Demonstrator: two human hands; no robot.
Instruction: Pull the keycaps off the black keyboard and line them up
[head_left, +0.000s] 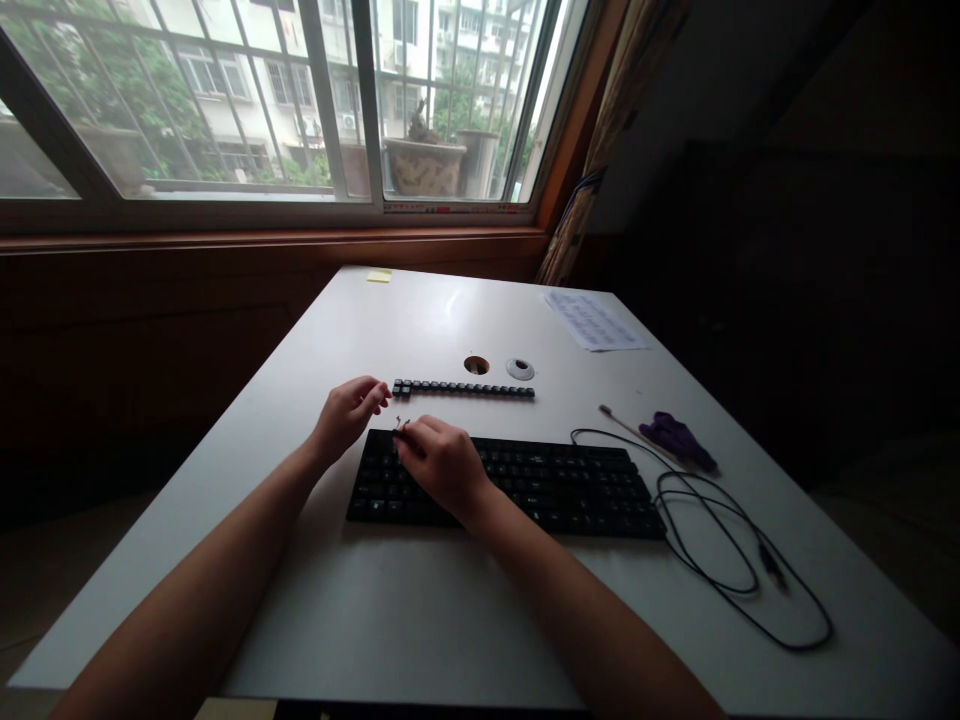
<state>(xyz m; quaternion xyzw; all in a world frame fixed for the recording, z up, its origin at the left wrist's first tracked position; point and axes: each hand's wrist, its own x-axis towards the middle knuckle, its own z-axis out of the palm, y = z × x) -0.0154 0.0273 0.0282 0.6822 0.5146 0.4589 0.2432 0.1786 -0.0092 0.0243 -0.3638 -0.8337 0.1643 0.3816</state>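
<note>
On the desk lies a black keyboard (555, 490), with my right hand (446, 465) over its upper left part. The fingers of that hand are closed on a small keycap puller (401, 425), whose thin wire ends point up and away from the keys. Just beyond the keyboard, loose black keycaps (465, 388) stand in a long row, with a short second row at its left end. My left hand (356, 405) is beside that left end, its fingertips pinched together. Whether something small is between them is too small to make out.
A black cable (739, 590) loops over the right side of the white desk (420, 620). Near it lie a thin brush (634, 432) and a purple cloth (679, 440). Farther back are a cable hole (476, 366), its round cover (520, 369), printed papers (596, 320) and a yellow note (379, 275).
</note>
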